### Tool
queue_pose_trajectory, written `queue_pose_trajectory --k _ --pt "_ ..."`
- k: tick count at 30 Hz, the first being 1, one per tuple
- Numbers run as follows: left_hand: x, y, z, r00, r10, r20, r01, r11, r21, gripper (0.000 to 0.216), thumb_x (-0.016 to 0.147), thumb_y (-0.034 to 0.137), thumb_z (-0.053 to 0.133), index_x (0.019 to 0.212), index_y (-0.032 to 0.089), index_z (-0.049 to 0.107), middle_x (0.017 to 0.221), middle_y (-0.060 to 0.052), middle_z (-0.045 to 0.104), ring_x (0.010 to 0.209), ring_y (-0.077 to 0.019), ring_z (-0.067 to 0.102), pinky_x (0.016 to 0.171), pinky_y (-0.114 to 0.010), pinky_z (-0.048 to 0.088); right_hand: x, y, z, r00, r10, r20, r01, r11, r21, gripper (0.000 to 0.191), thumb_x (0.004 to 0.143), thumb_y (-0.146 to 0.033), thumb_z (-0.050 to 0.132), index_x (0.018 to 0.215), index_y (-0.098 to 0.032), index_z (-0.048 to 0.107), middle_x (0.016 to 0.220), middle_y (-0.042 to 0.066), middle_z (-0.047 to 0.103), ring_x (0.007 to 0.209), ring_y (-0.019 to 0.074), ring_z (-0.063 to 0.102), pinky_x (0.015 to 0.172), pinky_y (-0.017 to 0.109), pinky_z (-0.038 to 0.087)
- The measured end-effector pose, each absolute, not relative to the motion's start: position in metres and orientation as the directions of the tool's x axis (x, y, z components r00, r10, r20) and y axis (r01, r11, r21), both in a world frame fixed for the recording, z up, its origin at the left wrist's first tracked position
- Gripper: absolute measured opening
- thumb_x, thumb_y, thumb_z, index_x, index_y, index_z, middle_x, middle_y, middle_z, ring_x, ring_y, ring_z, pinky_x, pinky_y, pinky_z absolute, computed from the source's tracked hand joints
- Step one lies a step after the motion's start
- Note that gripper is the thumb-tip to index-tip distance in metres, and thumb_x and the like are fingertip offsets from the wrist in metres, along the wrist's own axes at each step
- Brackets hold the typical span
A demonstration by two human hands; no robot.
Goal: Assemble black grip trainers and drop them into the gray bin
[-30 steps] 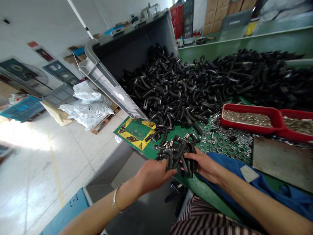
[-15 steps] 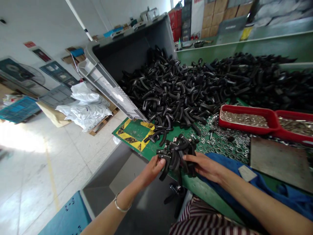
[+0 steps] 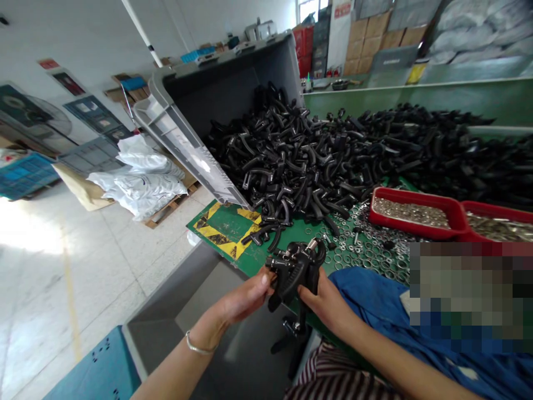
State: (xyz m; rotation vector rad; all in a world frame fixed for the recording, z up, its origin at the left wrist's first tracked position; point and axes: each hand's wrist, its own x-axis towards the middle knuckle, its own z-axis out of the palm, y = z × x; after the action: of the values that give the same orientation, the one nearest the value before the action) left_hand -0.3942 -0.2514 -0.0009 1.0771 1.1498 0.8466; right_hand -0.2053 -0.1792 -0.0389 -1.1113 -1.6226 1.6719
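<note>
Several black levers (image 3: 288, 279) between left fingers (image 3: 264, 281) and right fingers (image 3: 308, 296)

Left hand (image 3: 245, 297) and right hand (image 3: 327, 303) hold levers (image 3: 290, 278) by the table (image 3: 222, 219); more lie in a tipped crate (image 3: 185, 139).

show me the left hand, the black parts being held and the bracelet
left hand (image 3: 244, 299), head view, middle of the hand
held black parts (image 3: 290, 280), head view, one curved arm
bracelet (image 3: 191, 344), head view, its band

Right hand (image 3: 333, 308), partly hidden by black levers (image 3: 291, 278)! Rightmost red tray (image 3: 499, 209), cut by the edge! Coarse pixels (image 3: 466, 294) smother some blue cloth (image 3: 362, 286).
</note>
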Motion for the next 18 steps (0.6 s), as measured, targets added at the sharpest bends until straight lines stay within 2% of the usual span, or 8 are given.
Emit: queue_pose_trajectory --k 2,4,8,11,14,16,18 --pt "-0.399 -0.248 0.007 0.238 0.908 -0.346 0.127 0.324 0.937 0.106 0.075 0.080 0.055 0.152 0.013 0.026 0.150 -0.020 0.040 0.141 -0.0370 0.033 0.116 -0.052 0.030 -0.208 -0.180 -0.035 -0.490 0.861 -0.134 0.185 -0.048 -0.982 0.047 0.079 -0.026 0.063 0.124 -0.019 0.050 0.116 0.009 0.064 0.108 0.0261 0.060 0.098 0.040 0.045" --pt "-0.402 -0.243 0.014 0.230 0.874 -0.427 0.217 0.382 0.898 0.109 0.071 0.070 0.070 0.152 0.012 0.025 0.147 -0.019 0.044 0.136 -0.0370 0.040 0.113 -0.051 0.035 -0.212 -0.181 -0.032 -0.471 0.879 -0.075 0.237 0.044 -0.971 0.049 0.079 -0.022 0.061 0.127 -0.019 0.050 0.118 0.010 0.063 0.111 0.0260 0.059 0.099 0.040 0.045" --pt "-0.398 -0.236 0.021 0.306 0.838 -0.451 0.096 0.444 0.891 0.090 0.077 0.054 0.074 0.148 0.014 0.035 0.146 -0.015 0.046 0.135 -0.0322 0.043 0.114 -0.047 0.035 -0.216 -0.187 -0.034 -0.500 0.865 0.045 0.317 0.230 -0.920 0.055 0.083 -0.019 0.056 0.137 -0.019 0.045 0.128 0.012 0.058 0.121 0.0271 0.055 0.104 0.043 0.043" --pt "-0.382 -0.241 0.016 0.156 0.905 -0.396 0.134 0.378 0.916 0.091 0.075 0.048 0.078 0.148 0.016 0.034 0.144 -0.014 0.048 0.136 -0.0331 0.041 0.117 -0.050 0.031 -0.206 -0.195 -0.042 -0.519 0.847 0.112 0.321 0.314 -0.893 0.058 0.089 -0.027 0.056 0.144 -0.019 0.039 0.136 0.015 0.052 0.129 0.0297 0.049 0.107 0.048 0.041" --pt "-0.366 -0.253 0.000 -0.042 0.983 -0.179 0.255 0.183 0.949 0.095 0.077 0.048 0.076 0.151 0.018 0.024 0.148 -0.015 0.041 0.141 -0.0336 0.035 0.119 -0.052 0.027 -0.186 -0.200 -0.047 -0.585 0.788 0.191 0.284 0.419 -0.862 0.071 0.091 -0.041 0.058 0.153 -0.022 0.027 0.150 0.016 0.038 0.142 0.0330 0.033 0.116 0.056 0.029" --pt "-0.360 -0.261 -0.015 -0.065 0.997 0.043 0.326 -0.019 0.945 0.096 0.078 0.048 0.075 0.152 0.021 0.019 0.153 -0.016 0.032 0.143 -0.0337 0.032 0.120 -0.051 0.026 -0.169 -0.199 -0.046 -0.666 0.709 0.232 0.199 0.469 -0.860 0.092 0.086 -0.052 0.064 0.158 -0.026 0.012 0.161 0.014 0.020 0.150 0.0344 0.016 0.119 0.058 0.020" --pt "-0.356 -0.266 -0.035 -0.025 0.962 0.272 0.362 -0.245 0.900 0.103 0.075 0.051 0.077 0.152 0.023 0.015 0.155 -0.017 0.024 0.144 -0.0363 0.029 0.119 -0.053 0.027 -0.155 -0.193 -0.042 -0.697 0.673 0.245 0.081 0.414 -0.907 0.116 0.076 -0.069 0.067 0.159 -0.028 -0.003 0.165 0.012 0.008 0.151 0.0354 0.010 0.120 0.058 0.019"
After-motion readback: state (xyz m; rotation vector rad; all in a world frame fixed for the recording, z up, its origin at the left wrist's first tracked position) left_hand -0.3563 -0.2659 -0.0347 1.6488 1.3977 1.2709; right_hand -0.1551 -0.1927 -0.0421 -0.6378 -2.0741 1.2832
